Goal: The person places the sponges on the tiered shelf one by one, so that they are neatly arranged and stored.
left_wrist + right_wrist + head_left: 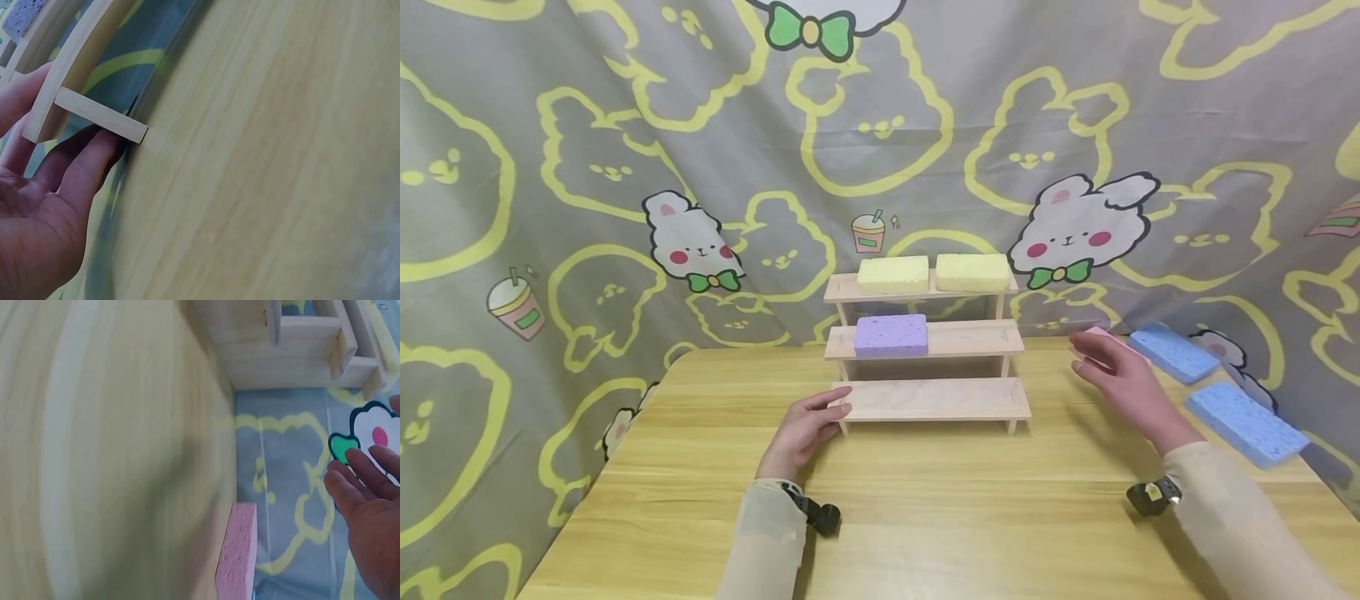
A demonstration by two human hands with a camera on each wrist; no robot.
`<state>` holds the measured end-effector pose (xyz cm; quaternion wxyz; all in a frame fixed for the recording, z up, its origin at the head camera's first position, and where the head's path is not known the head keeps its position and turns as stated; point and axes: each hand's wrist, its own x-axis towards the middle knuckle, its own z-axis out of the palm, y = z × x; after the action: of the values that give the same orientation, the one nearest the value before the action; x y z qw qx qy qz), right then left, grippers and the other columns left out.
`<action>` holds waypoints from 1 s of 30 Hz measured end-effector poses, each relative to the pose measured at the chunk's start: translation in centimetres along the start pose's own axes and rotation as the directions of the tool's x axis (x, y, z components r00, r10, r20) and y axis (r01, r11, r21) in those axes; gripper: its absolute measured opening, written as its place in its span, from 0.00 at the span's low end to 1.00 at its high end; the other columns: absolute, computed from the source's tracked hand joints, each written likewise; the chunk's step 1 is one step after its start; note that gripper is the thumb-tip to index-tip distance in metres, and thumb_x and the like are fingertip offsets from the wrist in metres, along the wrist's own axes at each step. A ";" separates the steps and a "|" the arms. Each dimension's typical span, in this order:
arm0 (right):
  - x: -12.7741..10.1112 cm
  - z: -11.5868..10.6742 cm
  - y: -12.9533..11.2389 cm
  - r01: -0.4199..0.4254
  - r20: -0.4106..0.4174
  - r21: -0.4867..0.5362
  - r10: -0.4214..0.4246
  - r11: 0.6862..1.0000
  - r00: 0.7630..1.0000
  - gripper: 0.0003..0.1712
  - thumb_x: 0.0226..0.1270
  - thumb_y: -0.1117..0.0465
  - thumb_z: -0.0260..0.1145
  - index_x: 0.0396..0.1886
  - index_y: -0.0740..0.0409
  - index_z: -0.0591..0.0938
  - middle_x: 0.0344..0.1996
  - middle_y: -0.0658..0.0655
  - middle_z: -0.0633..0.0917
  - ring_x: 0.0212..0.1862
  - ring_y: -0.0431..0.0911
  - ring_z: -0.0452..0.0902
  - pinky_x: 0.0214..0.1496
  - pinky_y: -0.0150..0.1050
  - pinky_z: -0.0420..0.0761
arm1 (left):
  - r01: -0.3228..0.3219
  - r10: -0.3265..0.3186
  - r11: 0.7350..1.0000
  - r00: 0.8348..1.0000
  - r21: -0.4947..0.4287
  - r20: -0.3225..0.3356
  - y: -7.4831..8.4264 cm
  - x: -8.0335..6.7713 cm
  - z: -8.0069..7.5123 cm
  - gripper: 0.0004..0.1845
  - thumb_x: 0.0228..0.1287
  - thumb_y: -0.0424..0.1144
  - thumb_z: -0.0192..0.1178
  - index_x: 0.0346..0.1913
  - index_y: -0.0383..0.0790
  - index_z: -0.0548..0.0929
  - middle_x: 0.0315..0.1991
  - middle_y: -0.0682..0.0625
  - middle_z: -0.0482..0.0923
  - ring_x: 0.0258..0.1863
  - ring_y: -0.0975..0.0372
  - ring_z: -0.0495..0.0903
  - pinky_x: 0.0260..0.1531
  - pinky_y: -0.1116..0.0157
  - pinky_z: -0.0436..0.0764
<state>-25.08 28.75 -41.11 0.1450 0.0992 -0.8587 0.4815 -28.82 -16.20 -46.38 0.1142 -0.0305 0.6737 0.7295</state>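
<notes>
A three-tier wooden stand [925, 400] stands at the middle of the table, with a purple sponge [891, 335] on the left of its middle tier. Two yellow sponges, a left one [892, 275] and a right one [973, 272], sit on the top tier. My left hand [805, 429] grips the left end of the bottom tier; in the left wrist view its fingers lie around the board's end beside a leg. Above the table, right of the stand, my right hand [1116, 387] is held with relaxed fingers and nothing in it. A pink sponge [237, 556] lies below it, partly hidden in the head view.
Two blue sponges, a far one [1174, 353] and a near one [1247, 423], lie along the table's right edge. A patterned curtain [760, 150] hangs close behind the wooden table [940, 525] and along its sides.
</notes>
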 end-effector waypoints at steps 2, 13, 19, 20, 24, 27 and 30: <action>-0.3 -0.3 0.3 0.005 -0.001 -0.008 -0.005 1.000 1.000 0.24 0.62 0.59 0.61 0.56 0.63 0.71 0.53 0.60 0.73 0.53 0.40 0.69 0.51 0.25 0.69 | 0.003 -0.003 1.000 1.000 -0.010 0.014 0.0 0.0 0.1 0.23 0.48 0.34 0.67 0.51 0.38 0.79 0.60 0.46 0.64 0.43 0.59 0.76 0.44 0.60 0.75; -1.4 -2.2 2.4 -0.034 0.023 -0.111 0.037 0.993 0.999 0.30 0.63 0.57 0.59 0.62 0.66 0.64 0.57 0.68 0.68 0.55 0.61 0.65 0.50 0.21 0.67 | 0.012 -0.012 0.999 1.000 -0.029 0.014 0.2 -0.1 -0.3 0.23 0.48 0.33 0.67 0.51 0.38 0.79 0.58 0.47 0.67 0.42 0.60 0.76 0.41 0.63 0.76; -2.0 -3.4 3.2 -0.053 -0.009 -0.159 0.052 0.986 0.999 0.32 0.64 0.58 0.59 0.62 0.69 0.62 0.58 0.70 0.64 0.57 0.64 0.60 0.56 0.24 0.62 | 0.011 -0.010 1.000 0.999 -0.026 0.041 0.3 0.0 -0.2 0.23 0.49 0.34 0.67 0.52 0.39 0.79 0.60 0.47 0.65 0.44 0.58 0.76 0.43 0.62 0.75; -2.1 -3.5 3.4 -0.060 -0.010 -0.163 0.059 0.985 0.998 0.32 0.63 0.57 0.59 0.62 0.70 0.62 0.58 0.70 0.64 0.58 0.65 0.59 0.58 0.29 0.62 | 0.010 -0.009 1.000 0.999 -0.027 0.045 0.3 0.0 -0.2 0.23 0.50 0.34 0.66 0.52 0.39 0.78 0.60 0.46 0.65 0.44 0.58 0.76 0.44 0.62 0.75; -2.1 -3.9 3.8 -0.096 -0.013 -0.173 0.095 0.980 0.995 0.35 0.63 0.54 0.60 0.63 0.70 0.61 0.59 0.71 0.62 0.60 0.65 0.55 0.59 0.52 0.58 | 0.006 -0.004 1.000 0.999 -0.026 0.051 0.2 0.0 -0.1 0.23 0.51 0.33 0.66 0.52 0.38 0.78 0.60 0.46 0.65 0.44 0.58 0.76 0.45 0.62 0.75; -2.0 -4.3 4.1 -0.112 -0.012 -0.203 0.112 0.973 0.994 0.37 0.63 0.52 0.59 0.63 0.70 0.59 0.59 0.73 0.61 0.59 0.68 0.53 0.56 0.60 0.57 | 0.015 -0.014 0.999 0.999 -0.034 0.047 0.2 0.0 -0.2 0.22 0.50 0.33 0.66 0.52 0.38 0.78 0.60 0.47 0.65 0.44 0.58 0.76 0.45 0.62 0.75; -1.7 -4.6 4.5 -0.128 -0.014 -0.238 0.129 0.963 0.992 0.39 0.61 0.51 0.61 0.63 0.71 0.60 0.57 0.75 0.61 0.57 0.70 0.54 0.54 0.63 0.57 | 0.018 -0.016 0.999 0.999 -0.038 0.042 0.1 0.0 -0.3 0.23 0.50 0.33 0.66 0.52 0.38 0.78 0.59 0.47 0.66 0.44 0.58 0.76 0.44 0.62 0.75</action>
<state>-24.18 35.09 -43.01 0.1235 0.0255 -0.9150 0.3833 -28.86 -16.46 -46.25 0.1339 -0.0233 0.6568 0.7418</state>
